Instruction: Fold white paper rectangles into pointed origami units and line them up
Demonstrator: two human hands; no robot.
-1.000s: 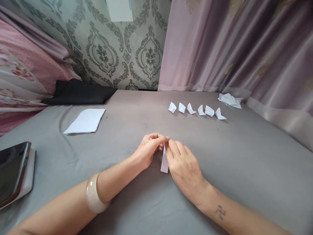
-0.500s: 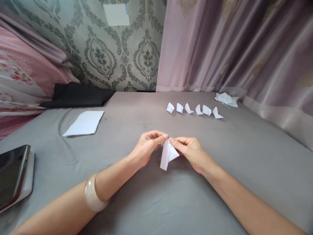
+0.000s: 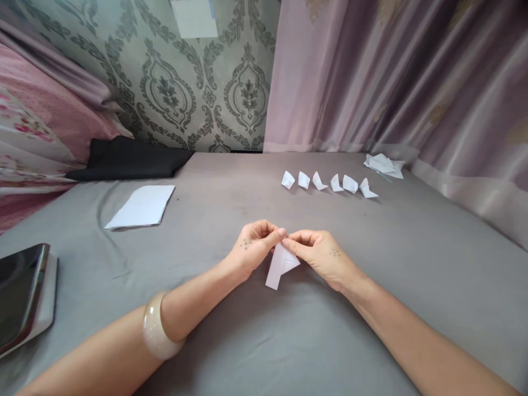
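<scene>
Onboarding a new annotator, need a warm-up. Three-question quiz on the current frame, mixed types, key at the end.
1. True or false: the black cloth lies nearer the camera than the white sheets.
2. Multiple choice: what is pinched by both the left grip and the right grip?
A) the black cloth
B) the folded paper piece
C) the white sheets
3. Count: how many pieces are in the row of small folded papers beyond the right grip?

Key
1. False; the cloth lies farther back than the sheets.
2. B
3. Six
</scene>
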